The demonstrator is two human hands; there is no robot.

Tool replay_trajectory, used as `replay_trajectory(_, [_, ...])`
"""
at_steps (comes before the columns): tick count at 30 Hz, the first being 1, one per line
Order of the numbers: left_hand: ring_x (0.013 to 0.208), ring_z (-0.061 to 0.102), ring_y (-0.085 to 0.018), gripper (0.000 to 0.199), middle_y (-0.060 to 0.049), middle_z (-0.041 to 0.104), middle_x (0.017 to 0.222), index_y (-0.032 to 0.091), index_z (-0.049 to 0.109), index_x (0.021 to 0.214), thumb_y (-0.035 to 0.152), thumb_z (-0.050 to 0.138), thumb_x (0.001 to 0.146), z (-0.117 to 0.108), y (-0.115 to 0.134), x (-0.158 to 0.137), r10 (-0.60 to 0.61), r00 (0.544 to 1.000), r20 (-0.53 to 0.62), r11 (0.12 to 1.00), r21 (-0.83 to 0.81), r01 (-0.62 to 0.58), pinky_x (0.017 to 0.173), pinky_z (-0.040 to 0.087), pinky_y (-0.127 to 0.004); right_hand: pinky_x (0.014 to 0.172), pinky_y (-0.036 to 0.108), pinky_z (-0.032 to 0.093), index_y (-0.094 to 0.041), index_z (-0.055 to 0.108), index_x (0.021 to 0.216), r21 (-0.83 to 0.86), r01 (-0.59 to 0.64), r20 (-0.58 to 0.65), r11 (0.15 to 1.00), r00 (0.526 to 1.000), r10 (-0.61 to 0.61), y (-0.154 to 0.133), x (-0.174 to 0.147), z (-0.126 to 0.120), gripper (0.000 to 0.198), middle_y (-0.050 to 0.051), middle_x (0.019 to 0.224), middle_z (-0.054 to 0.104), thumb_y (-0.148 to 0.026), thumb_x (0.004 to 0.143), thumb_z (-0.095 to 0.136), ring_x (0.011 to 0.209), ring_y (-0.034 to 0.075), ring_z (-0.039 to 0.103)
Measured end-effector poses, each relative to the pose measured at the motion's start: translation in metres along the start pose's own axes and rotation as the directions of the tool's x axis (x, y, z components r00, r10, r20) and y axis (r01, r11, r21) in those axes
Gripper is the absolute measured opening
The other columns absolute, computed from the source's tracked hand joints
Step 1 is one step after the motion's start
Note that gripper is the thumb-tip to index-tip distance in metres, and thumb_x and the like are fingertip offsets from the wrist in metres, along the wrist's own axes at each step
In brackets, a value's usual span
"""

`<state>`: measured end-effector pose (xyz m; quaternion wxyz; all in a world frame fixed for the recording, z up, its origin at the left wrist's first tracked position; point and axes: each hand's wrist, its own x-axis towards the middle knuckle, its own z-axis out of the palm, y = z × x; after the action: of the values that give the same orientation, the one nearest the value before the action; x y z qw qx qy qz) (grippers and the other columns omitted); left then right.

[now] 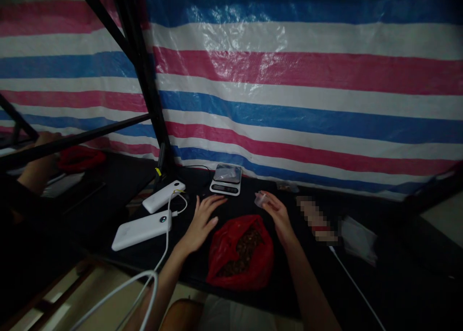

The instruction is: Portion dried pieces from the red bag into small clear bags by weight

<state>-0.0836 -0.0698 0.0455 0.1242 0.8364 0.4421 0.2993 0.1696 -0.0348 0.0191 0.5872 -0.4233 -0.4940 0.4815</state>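
My left hand (203, 220) is open over the black table, fingers stretched towards a small white scale (224, 190). A clear plastic packet (225, 173) lies on the scale's plate. In my right hand (277, 212) a small see-through plastic piece (259, 199) is pinched between the fingers; whether it is a bag or a cup is unclear. Between my forearms sits an open red plastic bag (265, 254) full of small dark brown bits (248, 246), too dim to name. Neither hand touches this bag.
Two white power banks (142, 230) with a white cable (167, 234) lie on the left. To the right are a blurred-out object (316, 220) and clear plastic bags (358, 239). A black metal frame (154, 99) stands before striped sheeting (307, 70). Another person's arm (36, 169) shows far left.
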Motion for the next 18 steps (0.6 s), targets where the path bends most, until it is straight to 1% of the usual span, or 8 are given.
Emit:
replay_trajectory(3, [0.126, 0.026, -0.024, 0.063, -0.011, 0.029, 0.138, 0.023, 0.006, 0.138, 0.048, 0.030, 0.085, 0.009, 0.024, -0.050, -0.112, 0.992, 0.056, 0.993, -0.016, 0.113, 0.104, 0.007, -0.054, 0.088, 0.044, 0.042, -0.020, 0.056, 0.109, 0.001, -0.052, 0.209, 0.999, 0.977, 0.050, -0.012, -0.028, 0.000, 0.052, 0.012, 0.106, 0.063, -0.045, 0.064, 0.066, 0.100, 0.028, 0.057])
replay_trajectory(5, [0.128, 0.021, -0.025, 0.078, -0.012, 0.022, 0.140, 0.020, -0.001, 0.138, 0.053, 0.039, 0.080, 0.022, 0.034, -0.062, -0.142, 0.982, 0.123, 0.990, 0.001, 0.143, 0.104, 0.010, -0.054, 0.088, 0.043, 0.042, -0.021, 0.055, 0.112, -0.011, -0.070, 0.298, 0.998, 0.952, 0.070, -0.014, -0.047, 0.001, 0.055, 0.011, 0.108, 0.062, -0.047, 0.065, 0.065, 0.101, 0.027, 0.056])
replay_trajectory(7, [0.128, 0.021, -0.024, 0.081, -0.011, 0.021, 0.141, 0.021, 0.001, 0.138, 0.056, 0.042, 0.077, 0.036, 0.038, -0.058, -0.139, 0.977, 0.161, 0.990, -0.001, 0.141, 0.104, 0.012, -0.051, 0.088, 0.041, 0.043, -0.023, 0.052, 0.115, -0.049, -0.082, 0.366, 0.995, 0.926, 0.094, -0.014, -0.062, 0.001, 0.052, 0.009, 0.113, 0.059, -0.043, 0.068, 0.064, 0.102, 0.025, 0.056])
replay_trajectory(10, [0.123, 0.031, -0.019, 0.059, -0.007, 0.034, 0.135, 0.022, 0.017, 0.136, 0.048, 0.032, 0.085, 0.055, 0.031, -0.033, -0.148, 0.980, 0.131, 0.987, -0.037, 0.154, 0.103, 0.021, -0.042, 0.084, 0.039, 0.047, -0.024, 0.049, 0.118, -0.172, -0.076, 0.430, 0.982, 0.891, 0.145, -0.009, -0.072, -0.001, 0.045, 0.008, 0.118, 0.056, -0.035, 0.075, 0.058, 0.093, 0.022, 0.060])
replay_trajectory(11, [0.119, 0.036, -0.018, 0.050, -0.007, 0.041, 0.129, 0.021, 0.027, 0.132, 0.044, 0.029, 0.087, 0.061, 0.026, -0.022, -0.158, 0.981, 0.110, 0.986, -0.043, 0.163, 0.101, 0.025, -0.039, 0.083, 0.039, 0.047, -0.024, 0.048, 0.119, -0.223, -0.060, 0.421, 0.973, 0.894, 0.152, -0.005, -0.071, -0.003, 0.044, 0.008, 0.118, 0.056, -0.033, 0.077, 0.056, 0.090, 0.021, 0.062])
replay_trajectory(13, [0.109, 0.044, -0.019, 0.039, -0.008, 0.052, 0.116, 0.018, 0.049, 0.114, 0.038, 0.027, 0.089, 0.072, 0.014, 0.003, -0.157, 0.984, 0.080, 0.985, -0.051, 0.162, 0.096, 0.031, -0.036, 0.084, 0.039, 0.047, -0.024, 0.048, 0.119, -0.319, -0.006, 0.345, 0.948, 0.931, 0.122, 0.005, -0.066, -0.008, 0.043, 0.007, 0.116, 0.056, -0.031, 0.077, 0.055, 0.088, 0.021, 0.062])
replay_trajectory(15, [0.101, 0.050, -0.020, 0.034, -0.008, 0.059, 0.103, 0.016, 0.057, 0.098, 0.034, 0.030, 0.088, 0.082, 0.002, 0.030, -0.166, 0.985, 0.058, 0.979, -0.113, 0.171, 0.091, 0.034, -0.034, 0.086, 0.038, 0.046, -0.023, 0.050, 0.117, -0.393, 0.052, 0.235, 0.918, 0.971, 0.046, 0.017, -0.057, -0.014, 0.043, 0.007, 0.116, 0.056, -0.031, 0.076, 0.057, 0.093, 0.021, 0.060])
replay_trajectory(18, [0.087, 0.056, -0.020, 0.028, -0.008, 0.063, 0.087, 0.016, 0.061, 0.080, 0.033, 0.039, 0.085, 0.096, -0.014, 0.067, -0.350, 0.936, -0.043, 0.892, -0.320, 0.319, 0.083, 0.038, -0.030, 0.086, 0.037, 0.045, -0.023, 0.049, 0.117, -0.462, 0.118, 0.121, 0.879, 0.990, -0.070, 0.032, -0.038, -0.022, 0.042, 0.007, 0.120, 0.054, -0.030, 0.076, 0.055, 0.098, 0.022, 0.058])
